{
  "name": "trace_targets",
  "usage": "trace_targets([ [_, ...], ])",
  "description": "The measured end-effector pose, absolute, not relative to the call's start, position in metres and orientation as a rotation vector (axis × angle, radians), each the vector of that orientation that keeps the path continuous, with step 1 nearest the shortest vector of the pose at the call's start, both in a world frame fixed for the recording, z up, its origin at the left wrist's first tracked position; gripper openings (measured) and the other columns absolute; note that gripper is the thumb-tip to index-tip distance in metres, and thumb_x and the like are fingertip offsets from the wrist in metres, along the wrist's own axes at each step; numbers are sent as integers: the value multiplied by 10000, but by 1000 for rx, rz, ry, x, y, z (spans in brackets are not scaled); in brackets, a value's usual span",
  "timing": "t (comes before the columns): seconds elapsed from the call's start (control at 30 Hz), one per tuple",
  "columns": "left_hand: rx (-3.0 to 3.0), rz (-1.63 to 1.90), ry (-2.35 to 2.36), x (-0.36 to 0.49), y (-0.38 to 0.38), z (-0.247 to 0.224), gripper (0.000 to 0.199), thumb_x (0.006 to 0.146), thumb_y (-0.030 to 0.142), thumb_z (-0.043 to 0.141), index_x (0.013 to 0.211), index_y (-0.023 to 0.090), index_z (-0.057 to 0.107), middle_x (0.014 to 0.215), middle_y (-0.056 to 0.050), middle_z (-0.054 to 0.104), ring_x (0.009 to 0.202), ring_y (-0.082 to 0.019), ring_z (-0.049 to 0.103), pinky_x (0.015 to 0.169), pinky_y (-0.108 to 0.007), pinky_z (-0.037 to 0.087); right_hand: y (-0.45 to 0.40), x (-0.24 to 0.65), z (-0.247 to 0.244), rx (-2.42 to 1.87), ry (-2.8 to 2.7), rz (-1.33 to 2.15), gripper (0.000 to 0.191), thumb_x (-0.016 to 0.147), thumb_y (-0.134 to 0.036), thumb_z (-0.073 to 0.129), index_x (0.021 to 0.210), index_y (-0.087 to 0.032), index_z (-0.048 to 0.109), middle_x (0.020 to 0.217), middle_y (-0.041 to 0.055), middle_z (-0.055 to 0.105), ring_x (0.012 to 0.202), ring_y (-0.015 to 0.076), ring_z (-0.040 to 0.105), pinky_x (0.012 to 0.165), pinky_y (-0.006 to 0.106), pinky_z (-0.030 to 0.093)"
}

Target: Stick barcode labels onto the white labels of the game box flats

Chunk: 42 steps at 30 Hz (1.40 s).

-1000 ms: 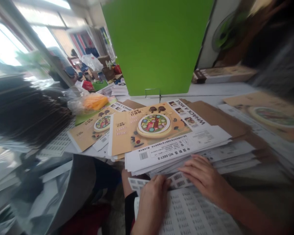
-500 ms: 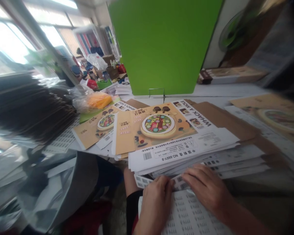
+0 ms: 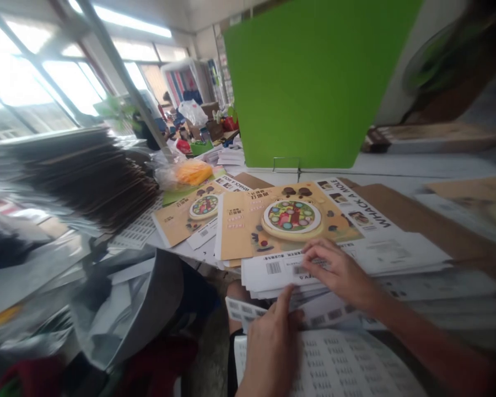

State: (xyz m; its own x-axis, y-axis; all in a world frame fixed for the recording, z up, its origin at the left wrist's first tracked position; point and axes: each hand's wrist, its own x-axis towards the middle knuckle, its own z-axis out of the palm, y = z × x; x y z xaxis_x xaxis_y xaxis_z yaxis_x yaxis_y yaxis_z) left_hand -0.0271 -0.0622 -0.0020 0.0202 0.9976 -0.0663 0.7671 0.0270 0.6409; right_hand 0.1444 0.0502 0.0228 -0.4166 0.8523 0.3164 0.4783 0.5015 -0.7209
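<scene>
My right hand is over the white flap of the top printed box, its thumb and fingers pinched at a small dark barcode sticker. My left hand lies lower, index finger stretched towards the flap's edge, the other fingers curled by a strip of barcode labels. Below them a white sheet of printed labels rests near my lap. The top box shows a pizza picture and lies on a stack of flat boxes.
Another printed box lies to the left. A tall pile of flat cardboard stands far left, above a grey bin with paper. An upright green board stands behind. An orange bag sits at the back left.
My right hand has moved up from the label strip onto the white flap, with a sticker at its fingertips. My left index finger has stretched out. The view has shifted left.
</scene>
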Motion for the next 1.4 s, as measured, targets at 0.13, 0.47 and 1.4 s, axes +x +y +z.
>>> trace_targets([
  [0.13, 1805, 391, 1916, -34, -59, 0, 519, 954, 208, 444, 1469, 231, 390, 1102, -93, 714, 938, -308, 691, 781, -386, 521, 75, 108, 19, -1072, -2167, 797, 173, 878, -301, 534, 740, -204, 573, 920, 49, 574, 946, 202, 552, 890, 369, 442],
  [0.47, 1780, 341, 1918, -37, -56, 7, 511, 959, 220, 477, 1464, 257, 404, 1132, -91, 709, 975, -282, 687, 810, -341, 520, 82, 91, 5, -1106, -2245, 686, 142, 827, -252, 592, 698, -192, 599, 848, 39, 585, 916, 215, 538, 869, 389, 402],
  [1.4, 1834, 318, 1942, -37, -51, 6, 537, 962, 210, 477, 1485, 212, 357, 1045, -119, 726, 905, -301, 697, 747, -385, 531, 80, 88, 4, -1104, -2282, 550, 125, 802, -229, 603, 683, -193, 613, 855, 36, 607, 904, 208, 548, 845, 374, 420],
])
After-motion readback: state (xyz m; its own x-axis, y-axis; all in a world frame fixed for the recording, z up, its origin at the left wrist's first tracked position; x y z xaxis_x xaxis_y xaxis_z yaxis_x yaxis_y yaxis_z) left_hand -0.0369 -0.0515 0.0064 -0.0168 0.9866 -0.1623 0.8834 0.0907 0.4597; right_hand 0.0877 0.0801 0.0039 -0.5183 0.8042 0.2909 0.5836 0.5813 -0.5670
